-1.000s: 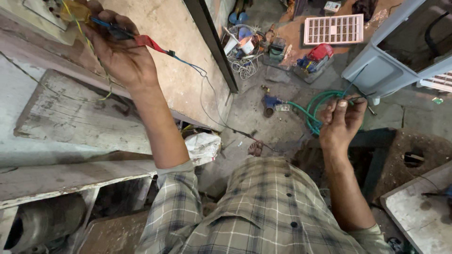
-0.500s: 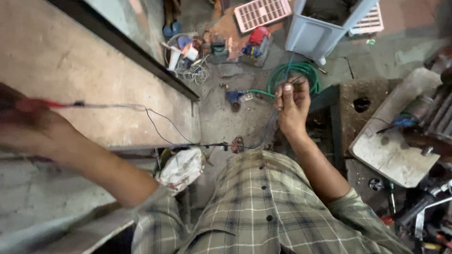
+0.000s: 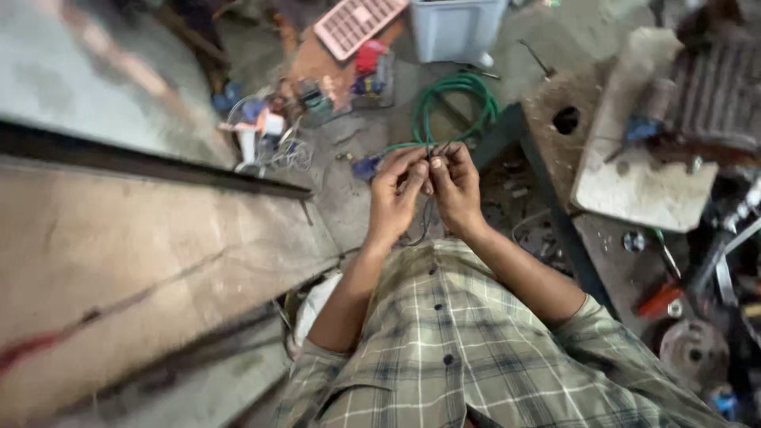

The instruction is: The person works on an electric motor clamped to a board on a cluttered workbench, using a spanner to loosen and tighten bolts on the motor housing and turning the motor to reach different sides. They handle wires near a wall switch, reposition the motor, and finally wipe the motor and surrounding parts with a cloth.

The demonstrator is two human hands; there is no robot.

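Observation:
Both hands meet in front of my chest over a cluttered workshop floor. My left hand (image 3: 394,192) and my right hand (image 3: 453,185) pinch the ends of a thin dark wire (image 3: 430,150) between thumbs and fingertips, fingers touching each other. The wire's loose part hangs down between my wrists (image 3: 423,226). What exactly is at the wire tips is too small to tell. My checked shirt fills the bottom of the view.
A green hose coil (image 3: 452,99) lies on the floor beyond my hands. A grey plastic bin (image 3: 456,28) and a pink grille (image 3: 357,24) sit at the top. A wall ledge (image 3: 151,238) runs along the left. A dusty bench (image 3: 642,174) with tools stands on the right.
My left hand came off the wall at the left and swung over to join my right hand on the wire. The view has turned away from the wall toward the floor.

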